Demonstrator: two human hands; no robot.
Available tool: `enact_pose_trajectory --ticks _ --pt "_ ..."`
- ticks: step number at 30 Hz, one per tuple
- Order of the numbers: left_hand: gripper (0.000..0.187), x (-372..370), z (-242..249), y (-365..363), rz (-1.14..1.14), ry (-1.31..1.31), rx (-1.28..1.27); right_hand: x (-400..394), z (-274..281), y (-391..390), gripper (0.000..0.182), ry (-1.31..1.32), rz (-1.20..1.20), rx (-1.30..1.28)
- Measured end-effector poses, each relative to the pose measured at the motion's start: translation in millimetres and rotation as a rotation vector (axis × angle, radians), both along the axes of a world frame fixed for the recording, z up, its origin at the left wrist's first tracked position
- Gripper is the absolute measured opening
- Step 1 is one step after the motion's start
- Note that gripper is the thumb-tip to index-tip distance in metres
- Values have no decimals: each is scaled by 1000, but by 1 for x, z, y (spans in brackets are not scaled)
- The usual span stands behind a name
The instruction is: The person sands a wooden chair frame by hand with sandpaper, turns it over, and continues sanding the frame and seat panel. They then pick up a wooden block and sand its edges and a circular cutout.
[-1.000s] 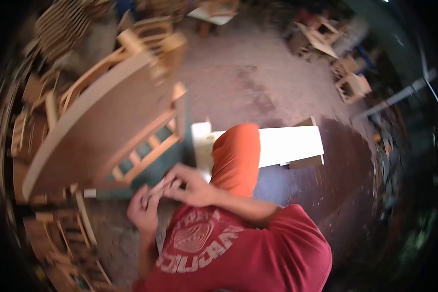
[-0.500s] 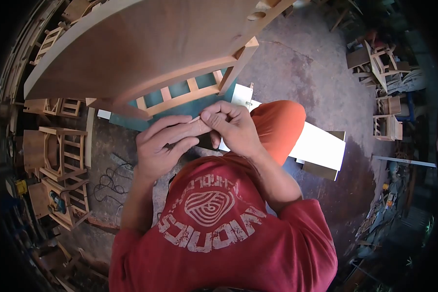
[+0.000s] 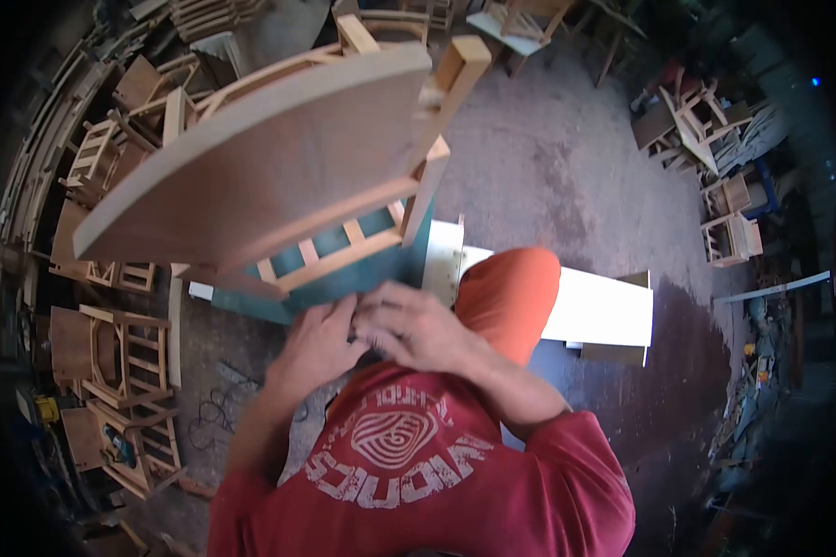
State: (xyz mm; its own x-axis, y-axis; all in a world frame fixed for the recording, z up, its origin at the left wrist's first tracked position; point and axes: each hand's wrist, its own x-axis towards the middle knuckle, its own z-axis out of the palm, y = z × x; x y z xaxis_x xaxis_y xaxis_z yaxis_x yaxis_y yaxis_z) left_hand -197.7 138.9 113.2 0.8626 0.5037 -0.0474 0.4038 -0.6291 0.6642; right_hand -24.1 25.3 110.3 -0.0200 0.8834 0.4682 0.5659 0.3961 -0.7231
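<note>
Both hands meet in front of the red shirt, at the middle of the view. My left hand (image 3: 320, 343) has its fingers bent and touching those of the other hand. My right hand (image 3: 411, 325) lies partly over it, fingers curled and blurred by motion. Whatever may be between the fingers is hidden. Just beyond the hands stands a wooden chair (image 3: 279, 167) with a broad panel and a slatted frame, on a teal surface (image 3: 330, 295).
A white board (image 3: 599, 311) lies to the right, beyond my orange-clad knee (image 3: 511, 297). Wooden chair frames (image 3: 144, 348) stand at the left, near a coiled cable (image 3: 215, 408) on the floor. More wooden furniture (image 3: 734, 237) is at the right.
My hands have moved lower in the view and closer together, the right now partly over the left. The view has shifted, so more of the chair's top and the floor behind shows.
</note>
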Motion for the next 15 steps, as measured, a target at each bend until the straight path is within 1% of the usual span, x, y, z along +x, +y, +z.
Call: enact_pose_trajectory --ticks 1,2,4,5,7,8,9,10,11,12,13,14,15 --pt "48 1 -10 4 -15 64 -80 -3 -3 1 13 -56 53 14" --pt "48 2 -15 5 -8 48 -61 -5 -1 0 17 -123 40 12" --pt "37 2 -20 7 -35 -23 -95 -3 2 4 18 -190 46 69" --pt "37 2 -18 8 -40 -29 -88 -2 2 4 19 -242 51 101" --pt "29 4 -15 7 -78 82 -230 1 -9 0 20 -269 72 117" --pt "29 3 -19 4 -76 73 -224 0 -15 -2 19 -248 68 -5" --pt "27 2 -27 1 -41 78 -151 -3 -20 -4 19 -225 64 -126" --pt "26 1 -37 -2 -5 80 -75 -5 -20 -3 18 -143 53 -234" --pt "26 1 -46 -5 30 82 1 -7 -24 -3 18 -153 55 -224" --pt "21 0 -51 -10 77 138 122 -10 -33 -3 19 -96 -13 -263" --pt "21 0 -60 -15 83 134 126 -12 -38 -3 21 -39 -80 -301" --pt "21 -1 -69 -18 119 70 202 -14 -36 -4 22 -4 -108 -391" --pt "21 -3 -75 -21 154 6 279 -15 -37 -5 22 -7 -105 -387"
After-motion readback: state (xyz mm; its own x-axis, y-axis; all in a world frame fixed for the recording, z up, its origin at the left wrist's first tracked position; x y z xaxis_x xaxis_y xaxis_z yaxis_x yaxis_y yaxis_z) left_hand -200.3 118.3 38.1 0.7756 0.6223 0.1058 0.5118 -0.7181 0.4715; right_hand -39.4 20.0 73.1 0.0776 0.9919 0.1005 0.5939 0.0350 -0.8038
